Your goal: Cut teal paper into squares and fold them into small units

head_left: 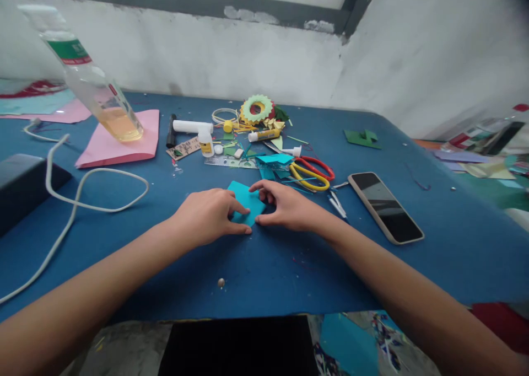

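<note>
A small sheet of bright blue paper (242, 195) lies on the table between my two hands. My left hand (212, 216) is on its left side, index finger pressed on the paper and thumb along its lower edge, the other fingers curled under. From the right, my right hand (289, 205) grips the paper's edge, its index finger at the upper side and thumb at the lower corner. Just beyond lie more blue paper scraps (275, 160), scissors with red and yellow handles (312, 175) and a clear ruler (231, 162).
A phone (386, 208) lies to the right. Behind the paper are a small glue bottle (205, 143), a yellow tube (264, 135) and scalloped paper rings (257, 109). At left, a glass bottle (107, 103) stands on pink paper (149, 128) near a white cable (74, 213).
</note>
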Demonstrator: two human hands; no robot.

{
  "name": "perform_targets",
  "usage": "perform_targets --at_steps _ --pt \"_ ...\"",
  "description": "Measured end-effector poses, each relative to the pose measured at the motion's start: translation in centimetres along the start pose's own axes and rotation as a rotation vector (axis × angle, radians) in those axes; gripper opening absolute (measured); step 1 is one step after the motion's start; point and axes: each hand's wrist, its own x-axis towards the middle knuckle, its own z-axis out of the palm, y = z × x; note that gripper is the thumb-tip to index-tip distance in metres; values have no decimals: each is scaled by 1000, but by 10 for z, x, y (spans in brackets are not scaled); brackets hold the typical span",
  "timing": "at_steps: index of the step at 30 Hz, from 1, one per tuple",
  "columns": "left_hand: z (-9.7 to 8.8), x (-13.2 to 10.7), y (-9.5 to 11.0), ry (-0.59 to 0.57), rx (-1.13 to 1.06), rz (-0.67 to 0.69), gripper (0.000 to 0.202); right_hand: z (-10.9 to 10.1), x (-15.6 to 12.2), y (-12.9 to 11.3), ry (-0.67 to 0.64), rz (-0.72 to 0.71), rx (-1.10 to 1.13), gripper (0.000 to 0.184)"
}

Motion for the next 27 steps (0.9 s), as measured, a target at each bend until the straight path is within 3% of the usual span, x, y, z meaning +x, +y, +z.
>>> perform_targets --at_steps 9,13,18,27 --pt "2 -1 -3 -19 -103 -82 41 -12 6 11 -68 52 288 47" --pt "5 0 1 18 -107 -100 35 -16 9 13 -105 70 374 45" --pt "6 3 8 73 -78 -138 32 -14 9 10 -77 74 329 34" --pt "-4 1 -3 -63 -104 -114 40 -10 8 5 -65 74 202 34"
